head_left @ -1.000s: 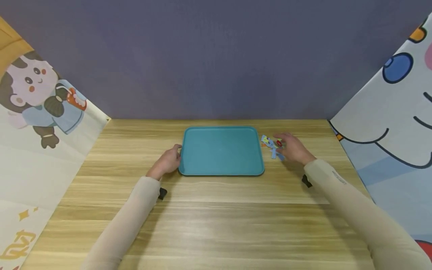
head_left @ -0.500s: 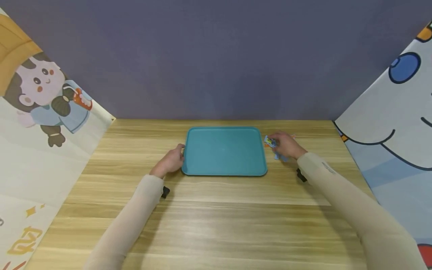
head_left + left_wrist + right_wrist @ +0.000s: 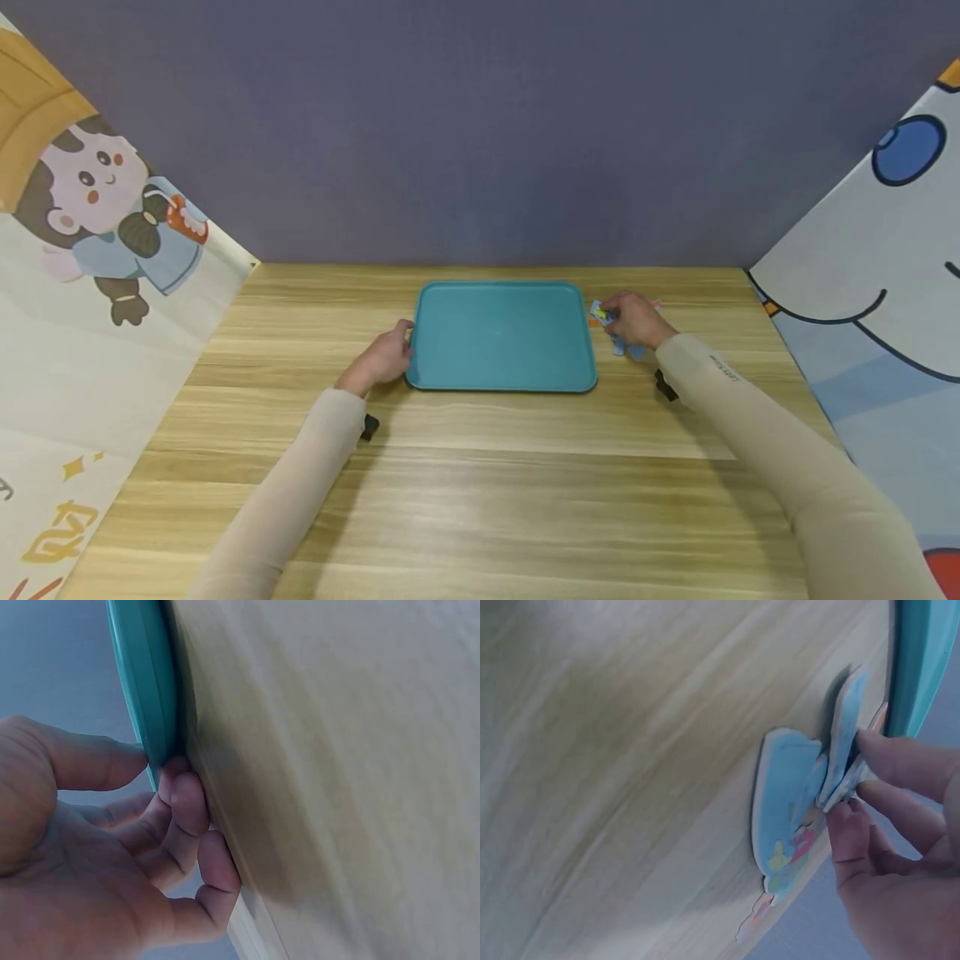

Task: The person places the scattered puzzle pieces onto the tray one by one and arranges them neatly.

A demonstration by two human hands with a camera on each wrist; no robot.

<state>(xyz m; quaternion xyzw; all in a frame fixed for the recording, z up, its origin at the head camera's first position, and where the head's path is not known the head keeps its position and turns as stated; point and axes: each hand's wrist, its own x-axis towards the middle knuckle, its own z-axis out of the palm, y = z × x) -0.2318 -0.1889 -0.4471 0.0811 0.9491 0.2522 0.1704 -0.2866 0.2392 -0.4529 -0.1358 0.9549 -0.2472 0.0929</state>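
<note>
A blue-green rectangular tray (image 3: 498,337) lies at the middle of the back of the table. My left hand (image 3: 381,357) grips its left rim; in the left wrist view the thumb rests on top of the tray edge (image 3: 146,675) and curled fingers are under or against it. Right of the tray, my right hand (image 3: 636,321) pinches a thin puzzle piece (image 3: 846,786) between thumb and fingers. Other flat puzzle pieces (image 3: 784,787), light blue with coloured prints, lie beside and partly under that hand. The fingers hide part of the pile.
The wooden table (image 3: 510,483) runs up to a dark back wall (image 3: 480,133). Printed cartoon panels (image 3: 82,333) stand along the left and right sides. The right rim of the tray (image 3: 922,667) is close to the right hand.
My right hand has come in slightly left over the pieces, and its fingers have closed on one. The left hand stays at the tray's rim. The head view has shifted slightly.
</note>
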